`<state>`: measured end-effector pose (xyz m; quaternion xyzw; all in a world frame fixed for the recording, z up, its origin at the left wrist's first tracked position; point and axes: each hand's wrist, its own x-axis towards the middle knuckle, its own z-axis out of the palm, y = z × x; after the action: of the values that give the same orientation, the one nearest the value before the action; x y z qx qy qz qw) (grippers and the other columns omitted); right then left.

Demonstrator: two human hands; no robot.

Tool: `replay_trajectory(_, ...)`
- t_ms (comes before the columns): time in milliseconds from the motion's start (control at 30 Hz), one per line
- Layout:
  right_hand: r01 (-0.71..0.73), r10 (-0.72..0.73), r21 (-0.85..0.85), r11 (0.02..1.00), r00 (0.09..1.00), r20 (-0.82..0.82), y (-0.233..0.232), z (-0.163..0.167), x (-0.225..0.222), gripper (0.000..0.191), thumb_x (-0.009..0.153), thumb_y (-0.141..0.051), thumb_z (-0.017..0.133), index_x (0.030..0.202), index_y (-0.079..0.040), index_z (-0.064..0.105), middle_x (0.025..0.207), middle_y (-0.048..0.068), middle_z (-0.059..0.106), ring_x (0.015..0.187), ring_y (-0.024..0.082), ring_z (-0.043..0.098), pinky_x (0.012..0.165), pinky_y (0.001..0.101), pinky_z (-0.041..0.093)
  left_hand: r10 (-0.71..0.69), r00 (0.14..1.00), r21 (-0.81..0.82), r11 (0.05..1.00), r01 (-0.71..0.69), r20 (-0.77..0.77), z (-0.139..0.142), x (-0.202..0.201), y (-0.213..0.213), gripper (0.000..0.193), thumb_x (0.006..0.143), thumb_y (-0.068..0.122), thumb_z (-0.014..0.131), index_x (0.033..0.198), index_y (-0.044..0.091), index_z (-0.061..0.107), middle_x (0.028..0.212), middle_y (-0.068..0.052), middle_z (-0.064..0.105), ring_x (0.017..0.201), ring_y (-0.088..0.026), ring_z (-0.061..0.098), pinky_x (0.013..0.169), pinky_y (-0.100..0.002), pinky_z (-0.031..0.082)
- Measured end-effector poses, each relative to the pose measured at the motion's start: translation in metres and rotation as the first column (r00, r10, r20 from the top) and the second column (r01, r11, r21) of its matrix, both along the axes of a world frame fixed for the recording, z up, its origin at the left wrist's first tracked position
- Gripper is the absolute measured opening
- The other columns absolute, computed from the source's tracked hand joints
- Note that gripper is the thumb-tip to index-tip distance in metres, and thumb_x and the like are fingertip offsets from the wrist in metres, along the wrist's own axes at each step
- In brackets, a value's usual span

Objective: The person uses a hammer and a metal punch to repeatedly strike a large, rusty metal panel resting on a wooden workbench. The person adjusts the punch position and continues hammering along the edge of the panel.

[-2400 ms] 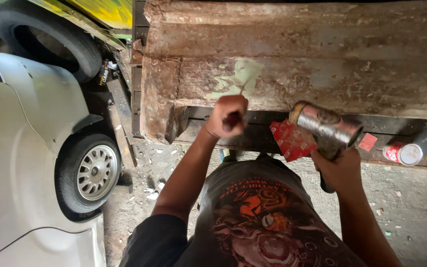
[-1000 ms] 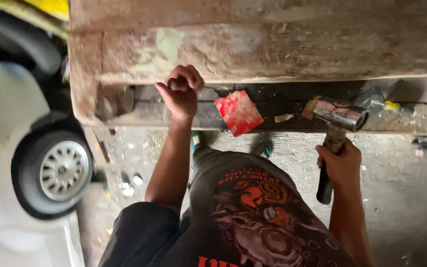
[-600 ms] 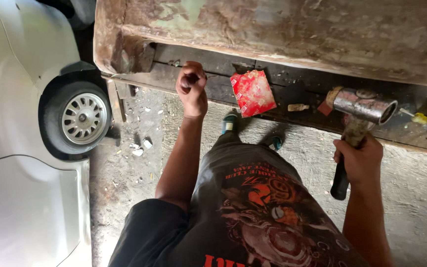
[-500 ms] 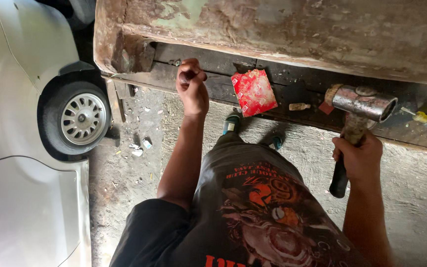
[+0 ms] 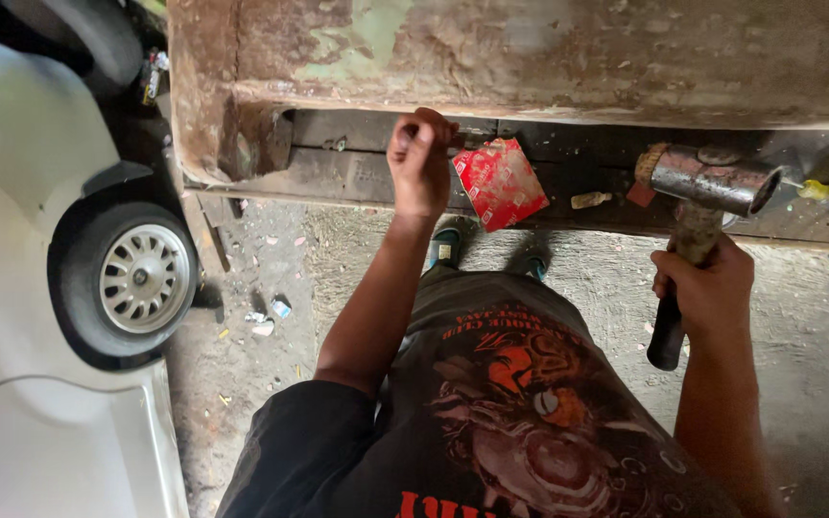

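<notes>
Right hand (image 5: 707, 283) clamped around the handle of a heavy hammer (image 5: 698, 197), fingers wrapped fully, near the upper part of the dark handle. Metal cylinder head of the hammer lying across the dark ledge (image 5: 338, 173), near its right end, handle hanging down over the front edge of the ledge. Left hand (image 5: 421, 158) raised to the ledge near its middle, fingers curled closed into a fist around something small; what it is, not possible to tell.

Between the two hands, on the ledge: a red packet (image 5: 501, 182), crumpled, just beside the left hand, one corner sticking out over the front edge. A small pale piece (image 5: 591, 200) further right, between packet and hammer head. A small yellow object (image 5: 816, 190) at the far right of the ledge, beyond the hammer head.

Above the ledge, a big rusty metal beam (image 5: 530, 48) with flaking green paint, overhanging both hands.

To the left, a white car (image 5: 31, 288) with its wheel (image 5: 131, 278), well apart from the hands. Below, dirty ground (image 5: 261, 288) with small litter, and a dark shirt with tiger print (image 5: 530, 412).
</notes>
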<state>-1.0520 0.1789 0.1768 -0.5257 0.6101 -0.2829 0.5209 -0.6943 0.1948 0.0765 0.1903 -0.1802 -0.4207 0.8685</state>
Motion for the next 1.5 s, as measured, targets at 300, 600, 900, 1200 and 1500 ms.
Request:
replay_trajectory(300,0.111,-0.108,0.029,0.993,0.990,-0.086,0.021,0.020,0.033,0.014,0.087,0.006,0.073,0.093,0.000,0.062,0.074,0.008,0.062,0.057,0.016,0.059,0.052,0.0302,0.047,-0.096,0.741,0.056,0.995,0.079,0.664,0.007,-0.029,-0.023,0.028,0.085,0.009,0.086,0.083,0.002,0.059,0.098,-0.007,0.067,0.093,-0.018,0.064,0.088,-0.034,0.052)
replay_trajectory(600,0.151,-0.151,-0.002,0.989,0.987,-0.047,0.033,0.015,0.020,0.016,0.086,0.006,0.074,0.094,0.000,0.062,0.076,0.007,0.062,0.058,0.015,0.059,0.051,0.0303,0.046,-0.093,0.259,0.042,0.980,0.196,0.961,0.009,-0.070,-0.006,0.023,0.084,0.010,0.081,0.102,0.011,0.067,0.100,-0.005,0.062,0.096,-0.026,0.062,0.083,-0.040,0.049)
replay_trajectory(900,0.079,-0.078,0.033,0.996,0.996,-0.044,0.005,0.007,-0.026,0.015,0.088,0.006,0.074,0.093,0.001,0.062,0.075,0.008,0.062,0.058,0.015,0.059,0.051,0.0291,0.046,-0.018,0.130,-0.006,0.982,0.187,0.991,0.027,-0.103,-0.026,0.028,0.088,0.005,0.073,0.111,0.014,0.060,0.121,-0.005,0.061,0.114,-0.029,0.058,0.099,-0.043,0.044)
replay_trajectory(1200,-0.062,0.064,0.023,0.998,0.991,-0.118,-0.029,0.003,-0.062,0.013,0.089,0.006,0.074,0.094,0.001,0.062,0.076,0.009,0.064,0.060,0.015,0.061,0.052,0.0303,0.046,0.146,-0.021,-0.141,0.980,0.140,0.989,0.027,-0.111,-0.034,0.032,0.078,0.009,0.082,0.103,0.012,0.062,0.096,-0.005,0.057,0.092,-0.027,0.059,0.084,-0.043,0.045)
replay_trajectory(1500,-0.093,0.096,0.032,0.995,0.989,-0.112,-0.049,0.002,-0.070,0.014,0.088,0.007,0.074,0.094,0.002,0.063,0.078,0.009,0.066,0.062,0.015,0.062,0.053,0.0305,0.048,0.110,0.076,-0.112,0.993,0.026,0.991,0.033,-0.118,-0.041,0.031,0.084,0.011,0.086,0.103,0.009,0.062,0.099,-0.006,0.061,0.091,-0.026,0.059,0.081,-0.040,0.045)
